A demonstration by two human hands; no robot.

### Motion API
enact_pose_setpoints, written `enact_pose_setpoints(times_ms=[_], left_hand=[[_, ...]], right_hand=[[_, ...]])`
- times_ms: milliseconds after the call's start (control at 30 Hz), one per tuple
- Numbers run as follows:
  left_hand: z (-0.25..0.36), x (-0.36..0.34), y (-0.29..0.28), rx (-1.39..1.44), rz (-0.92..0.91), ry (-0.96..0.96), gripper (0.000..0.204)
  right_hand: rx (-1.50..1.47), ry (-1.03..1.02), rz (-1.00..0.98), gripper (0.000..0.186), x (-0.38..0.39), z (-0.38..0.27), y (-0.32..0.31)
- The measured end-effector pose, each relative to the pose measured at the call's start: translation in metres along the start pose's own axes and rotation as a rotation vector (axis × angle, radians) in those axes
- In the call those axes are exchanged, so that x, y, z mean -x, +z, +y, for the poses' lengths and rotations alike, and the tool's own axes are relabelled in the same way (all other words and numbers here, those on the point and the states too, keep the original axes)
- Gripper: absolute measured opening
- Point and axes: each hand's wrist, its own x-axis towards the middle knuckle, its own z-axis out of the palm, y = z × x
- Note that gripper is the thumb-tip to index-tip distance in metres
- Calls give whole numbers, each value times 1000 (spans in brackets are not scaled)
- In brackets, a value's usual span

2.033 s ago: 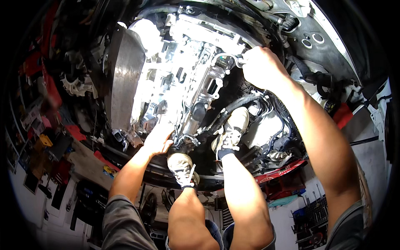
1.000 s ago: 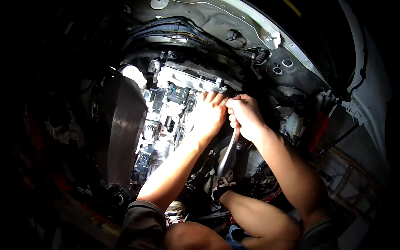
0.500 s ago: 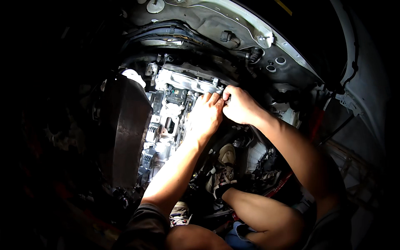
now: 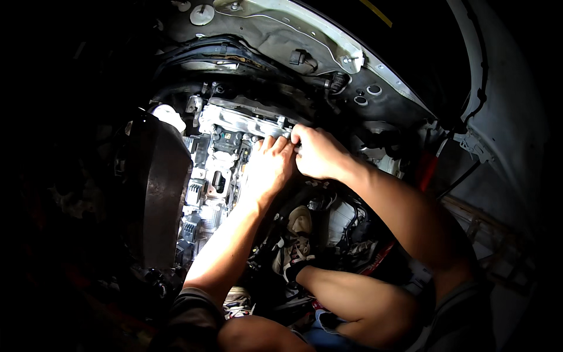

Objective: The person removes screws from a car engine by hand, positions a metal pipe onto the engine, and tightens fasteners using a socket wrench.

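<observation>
My right hand is closed in a pinch at the right end of a silver metal rail along the far side of an open engine. Whatever its fingers grip is hidden behind them. Close beside it, my left hand curls its fingers down at the rail's near edge, touching the right fingertips or almost so. What lies under the left fingers cannot be made out. A small black component sits on the engine just left of that hand.
A tall dark panel stands along the engine's left side. Black hoses run across the back below the pale body edge. My shoe is wedged among parts beneath my right arm. A red strut-like piece is at the right.
The whole view has shifted, so the engine and both hands appear further left. My hands keep nearly the same grip and place at the rail's end.
</observation>
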Motion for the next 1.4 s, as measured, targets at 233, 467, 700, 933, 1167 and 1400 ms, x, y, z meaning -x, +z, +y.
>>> enact_pose_setpoints(times_ms=[233, 467, 700, 933, 1167, 1400], left_hand=[[-3, 2, 0, -12, 27, 31, 16], [3, -3, 5, -20, 26, 36, 30], [0, -3, 4, -4, 50, 33, 12], [0, 2, 1, -36, -79, 8, 29], [3, -1, 5, -32, -22, 15, 26], [-1, -1, 4, -6, -10, 28, 21]], right_hand=[[38, 206, -102, 29, 3, -12, -3], [-1100, 836, 13, 13, 9, 9, 15], [136, 274, -135, 15, -4, -2, -2], [296, 415, -324, 24, -3, -29, -6], [-1007, 870, -12, 20, 4, -7, 7], [330, 224, -205, 15, 1, -10, -6]])
